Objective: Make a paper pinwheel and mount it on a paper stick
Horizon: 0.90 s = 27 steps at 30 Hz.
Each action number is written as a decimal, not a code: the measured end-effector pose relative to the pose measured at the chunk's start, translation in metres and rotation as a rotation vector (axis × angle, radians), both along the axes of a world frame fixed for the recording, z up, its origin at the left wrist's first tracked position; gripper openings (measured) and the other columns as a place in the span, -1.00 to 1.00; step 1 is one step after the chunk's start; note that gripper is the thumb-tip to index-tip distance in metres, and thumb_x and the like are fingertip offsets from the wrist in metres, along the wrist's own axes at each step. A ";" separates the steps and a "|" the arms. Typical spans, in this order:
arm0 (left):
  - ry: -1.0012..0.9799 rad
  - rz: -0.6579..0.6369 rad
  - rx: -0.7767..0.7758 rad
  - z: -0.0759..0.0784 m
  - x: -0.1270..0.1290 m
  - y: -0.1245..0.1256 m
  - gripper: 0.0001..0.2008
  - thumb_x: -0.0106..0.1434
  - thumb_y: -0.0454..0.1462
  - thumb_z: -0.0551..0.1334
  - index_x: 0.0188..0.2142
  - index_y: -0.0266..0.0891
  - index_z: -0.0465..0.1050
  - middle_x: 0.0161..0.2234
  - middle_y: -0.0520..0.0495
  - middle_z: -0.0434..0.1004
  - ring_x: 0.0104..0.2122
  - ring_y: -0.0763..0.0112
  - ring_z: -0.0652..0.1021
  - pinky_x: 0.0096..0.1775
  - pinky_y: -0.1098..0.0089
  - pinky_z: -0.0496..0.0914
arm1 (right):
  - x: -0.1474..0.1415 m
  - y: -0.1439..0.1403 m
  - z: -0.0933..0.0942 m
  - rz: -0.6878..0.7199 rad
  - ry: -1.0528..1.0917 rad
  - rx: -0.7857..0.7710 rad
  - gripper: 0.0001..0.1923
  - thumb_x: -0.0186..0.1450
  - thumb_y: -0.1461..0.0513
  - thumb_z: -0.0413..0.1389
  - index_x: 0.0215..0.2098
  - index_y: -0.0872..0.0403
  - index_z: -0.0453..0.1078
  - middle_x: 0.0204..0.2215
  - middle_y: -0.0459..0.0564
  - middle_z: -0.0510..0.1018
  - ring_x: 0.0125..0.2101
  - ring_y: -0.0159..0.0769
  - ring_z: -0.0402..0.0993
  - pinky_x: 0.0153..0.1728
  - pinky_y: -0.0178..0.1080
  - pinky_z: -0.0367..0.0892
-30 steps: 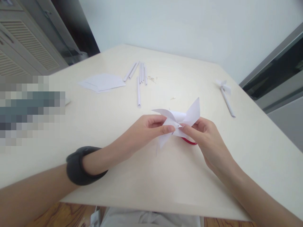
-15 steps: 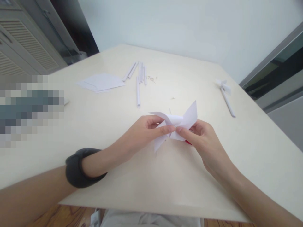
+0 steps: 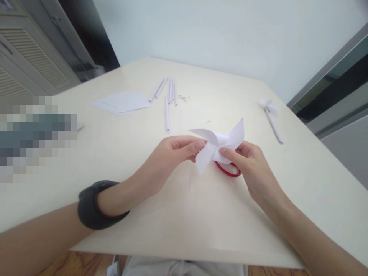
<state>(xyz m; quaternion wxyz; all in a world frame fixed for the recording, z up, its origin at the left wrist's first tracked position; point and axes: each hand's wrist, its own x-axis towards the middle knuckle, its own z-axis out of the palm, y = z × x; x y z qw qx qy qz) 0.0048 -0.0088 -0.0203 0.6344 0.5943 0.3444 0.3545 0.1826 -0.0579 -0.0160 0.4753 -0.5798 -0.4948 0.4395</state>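
Since half a second ago, paper pinwheel [image 3: 219, 145] raised slightly, uncovering more of red loop [image 3: 228, 171] on the surface [image 3: 184, 214] beneath it. Left hand [image 3: 169, 155] and right hand [image 3: 247, 161] close together at frame centre, both pinching the pinwheel's hub, blades folded inward. Judged step: gathering blade tips at centre; next move calls for holding them aligned while fastening.

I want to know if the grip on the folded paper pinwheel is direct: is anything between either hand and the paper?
Nothing visible is. The left hand pinches the paper pinwheel at its left side and the right hand presses its thumb on the centre, skin on paper. The red loop lies on the table beneath, not between.
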 end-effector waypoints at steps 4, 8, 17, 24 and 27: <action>0.050 -0.006 0.003 0.001 -0.001 0.000 -0.77 0.12 -0.21 0.28 -0.21 -0.20 0.49 -0.22 -0.05 0.54 -0.23 0.34 0.48 -0.19 0.40 0.34 | 0.000 0.000 0.000 0.025 -0.005 0.004 -0.87 0.24 0.20 0.06 -0.30 0.07 0.41 -0.44 -0.12 0.42 -0.47 -0.44 0.23 -0.51 -0.36 0.11; 0.042 -0.035 0.007 0.003 0.001 0.001 -0.81 0.09 -0.29 0.31 -0.25 -0.18 0.48 -0.29 0.01 0.53 -0.28 0.38 0.49 -0.24 0.43 0.34 | -0.001 -0.001 0.000 0.039 -0.043 -0.005 -0.85 0.23 0.19 0.07 -0.28 0.07 0.42 -0.34 -0.09 0.46 -0.40 -0.41 0.30 -0.46 -0.34 0.14; 0.103 -0.085 -0.107 0.007 0.006 -0.002 -0.76 0.00 -0.33 0.35 -0.27 -0.22 0.46 -0.39 0.00 0.55 -0.32 0.30 0.54 -0.31 0.39 0.37 | -0.009 -0.003 0.002 0.019 -0.049 -0.075 -0.79 0.17 0.20 0.09 -0.23 0.06 0.44 -0.20 -0.03 0.52 -0.35 -0.33 0.37 -0.40 -0.26 0.23; 0.144 -0.074 -0.139 0.011 0.012 -0.005 -0.68 -0.09 -0.34 0.38 -0.28 -0.18 0.47 -0.40 -0.01 0.55 -0.32 0.22 0.53 -0.34 0.30 0.40 | -0.010 -0.002 0.003 -0.009 -0.081 -0.036 -0.83 0.15 0.26 0.08 -0.27 0.05 0.42 -0.21 -0.03 0.53 -0.18 -0.20 0.40 -0.21 -0.16 0.28; 0.180 -0.100 -0.125 0.014 0.009 -0.005 -0.71 -0.06 -0.31 0.37 -0.27 -0.17 0.48 -0.40 -0.03 0.55 -0.23 0.12 0.53 -0.26 0.20 0.41 | -0.008 -0.003 0.000 0.034 -0.090 0.006 -0.85 0.16 0.23 0.09 -0.28 0.03 0.42 -0.21 -0.05 0.53 -0.18 -0.21 0.41 -0.19 -0.18 0.28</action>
